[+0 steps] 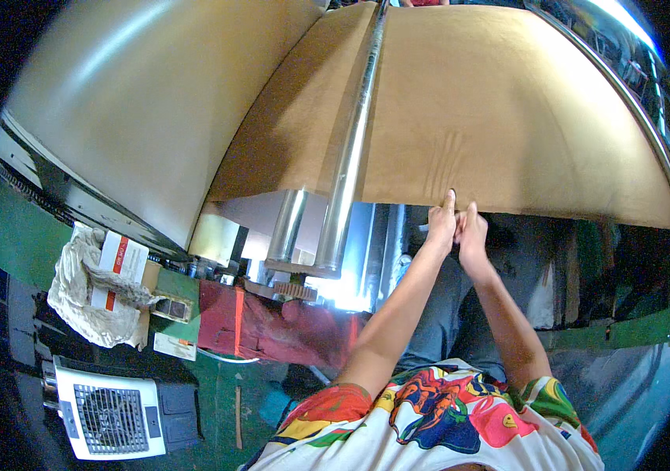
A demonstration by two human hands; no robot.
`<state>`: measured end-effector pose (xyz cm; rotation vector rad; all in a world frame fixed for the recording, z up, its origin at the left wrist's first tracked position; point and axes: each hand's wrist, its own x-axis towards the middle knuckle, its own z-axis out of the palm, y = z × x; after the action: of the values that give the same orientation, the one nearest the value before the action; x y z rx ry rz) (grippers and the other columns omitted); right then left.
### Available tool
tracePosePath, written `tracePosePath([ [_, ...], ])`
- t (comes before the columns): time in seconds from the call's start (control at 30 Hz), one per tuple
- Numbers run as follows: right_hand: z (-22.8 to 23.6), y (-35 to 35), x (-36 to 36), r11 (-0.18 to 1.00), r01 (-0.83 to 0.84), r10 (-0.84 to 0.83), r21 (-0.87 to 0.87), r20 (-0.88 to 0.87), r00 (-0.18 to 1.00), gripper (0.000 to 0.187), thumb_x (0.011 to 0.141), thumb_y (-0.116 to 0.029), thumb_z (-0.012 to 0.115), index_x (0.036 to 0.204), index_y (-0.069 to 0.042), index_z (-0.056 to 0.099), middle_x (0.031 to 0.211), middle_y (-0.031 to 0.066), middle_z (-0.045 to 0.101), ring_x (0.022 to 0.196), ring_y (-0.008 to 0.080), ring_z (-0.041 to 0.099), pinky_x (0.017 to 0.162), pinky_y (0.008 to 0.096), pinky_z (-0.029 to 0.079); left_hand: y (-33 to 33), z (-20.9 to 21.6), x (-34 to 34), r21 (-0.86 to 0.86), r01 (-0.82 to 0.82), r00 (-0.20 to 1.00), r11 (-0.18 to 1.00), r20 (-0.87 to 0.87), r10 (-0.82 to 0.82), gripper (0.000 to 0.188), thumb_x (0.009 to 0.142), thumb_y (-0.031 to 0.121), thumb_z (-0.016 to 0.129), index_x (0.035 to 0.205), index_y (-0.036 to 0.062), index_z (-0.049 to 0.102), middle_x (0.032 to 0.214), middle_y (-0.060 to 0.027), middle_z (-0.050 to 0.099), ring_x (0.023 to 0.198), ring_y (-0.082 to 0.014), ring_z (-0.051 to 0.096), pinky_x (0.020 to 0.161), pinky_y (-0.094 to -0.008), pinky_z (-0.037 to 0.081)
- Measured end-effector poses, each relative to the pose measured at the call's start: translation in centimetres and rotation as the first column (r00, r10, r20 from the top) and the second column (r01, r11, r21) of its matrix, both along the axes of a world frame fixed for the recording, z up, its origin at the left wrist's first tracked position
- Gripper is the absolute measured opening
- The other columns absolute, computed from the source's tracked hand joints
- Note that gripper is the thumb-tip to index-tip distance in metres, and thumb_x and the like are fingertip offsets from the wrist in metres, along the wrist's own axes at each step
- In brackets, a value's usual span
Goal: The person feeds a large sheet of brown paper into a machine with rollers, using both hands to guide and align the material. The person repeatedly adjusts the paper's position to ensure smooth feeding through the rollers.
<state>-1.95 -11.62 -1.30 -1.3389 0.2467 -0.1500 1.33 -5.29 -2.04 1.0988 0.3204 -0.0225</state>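
Observation:
A wide brown sheet, with a matte, leather-like face, spreads in front of me. Its near edge hangs loose above a dark gap. My left hand pinches this edge, its thumb lying on the upper face and its other fingers curled below. Close beside it on the right, my right hand is also closed at the edge, thumb tip against the sheet; its curled fingers are partly hidden. Several faint streaks mark the sheet just beyond my thumbs.
A shiny metal roller crosses above the sheet, with a shorter roller and a gear near its end. A large pale drum curves at the left. Crumpled white cloth and a white grilled unit lie lower left.

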Motion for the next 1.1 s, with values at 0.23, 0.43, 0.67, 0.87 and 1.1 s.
tracePosePath([
  [0.23, -8.3, 1.8, -7.7, 0.775, -0.199, 0.296, -0.6, 0.066, 0.953, 0.011, 0.081, -0.015, 0.053, 0.08, -0.005, 0.057, 0.063, 0.0101, 0.056, 0.053, 0.0215, 0.049, 0.053, 0.0331, 0.041, 1.0, 1.4, 0.2, -0.059, 0.052, 0.999, 0.997, 0.0, -0.052, 0.04, 0.088, 0.037, 0.049, 0.09, -0.0026, 0.056, 0.077, -0.0122, 0.063, 0.057, -0.0177, 0.058, 0.051, -0.0267, 0.045],
  [0.43, -7.1, 2.9, -8.8, 0.604, -0.145, 0.403, -0.784, 0.144, 0.904, 0.011, 0.074, -0.009, 0.056, 0.084, -0.008, 0.06, 0.072, 0.014, 0.058, 0.064, 0.0332, 0.055, 0.056, 0.0373, 0.043, 2.3, 2.7, -0.5, -0.074, 0.024, 1.0, 0.997, 0.009, -0.024, 0.04, 0.088, 0.038, 0.048, 0.089, -0.0014, 0.054, 0.075, -0.0123, 0.061, 0.058, -0.0169, 0.06, 0.044, -0.0261, 0.047],
  [0.67, -7.9, 0.0, -8.6, 0.772, -0.413, 0.533, -0.484, 0.137, 0.835, 0.017, 0.084, -0.021, 0.054, 0.083, -0.004, 0.058, 0.068, 0.0067, 0.056, 0.062, 0.013, 0.05, 0.058, 0.0264, 0.042, 3.7, 1.5, 0.1, -0.095, 0.063, 0.991, 0.993, 0.121, -0.051, 0.036, 0.089, 0.035, 0.048, 0.09, -0.0001, 0.055, 0.065, -0.0095, 0.059, 0.051, -0.0167, 0.053, 0.045, -0.028, 0.044],
  [0.87, -2.9, -4.9, -3.8, 0.945, -0.323, 0.325, 0.047, -0.059, 0.944, 0.028, 0.088, -0.03, 0.049, 0.103, -0.007, 0.054, 0.09, 0.005, 0.062, 0.075, 0.0107, 0.057, 0.065, 0.023, 0.046, 5.5, 1.2, 0.6, -0.059, 0.041, 0.999, 0.997, 0.008, -0.04, 0.035, 0.088, 0.035, 0.048, 0.095, 0.0014, 0.054, 0.077, -0.0127, 0.06, 0.058, -0.0192, 0.058, 0.048, -0.0301, 0.047],
  [1.1, 1.3, -11.7, 0.2, 0.931, -0.141, 0.165, 0.337, -0.043, 0.985, 0.051, 0.083, -0.048, 0.049, 0.11, -0.005, 0.048, 0.101, 0.0102, 0.057, 0.084, 0.0177, 0.054, 0.074, 0.0316, 0.044, 6.1, 1.2, 0.8, -0.09, 0.04, 0.999, 0.995, -0.005, -0.041, 0.037, 0.089, 0.035, 0.047, 0.104, 0.0021, 0.049, 0.082, -0.0131, 0.06, 0.063, -0.0214, 0.059, 0.048, -0.0307, 0.048],
])
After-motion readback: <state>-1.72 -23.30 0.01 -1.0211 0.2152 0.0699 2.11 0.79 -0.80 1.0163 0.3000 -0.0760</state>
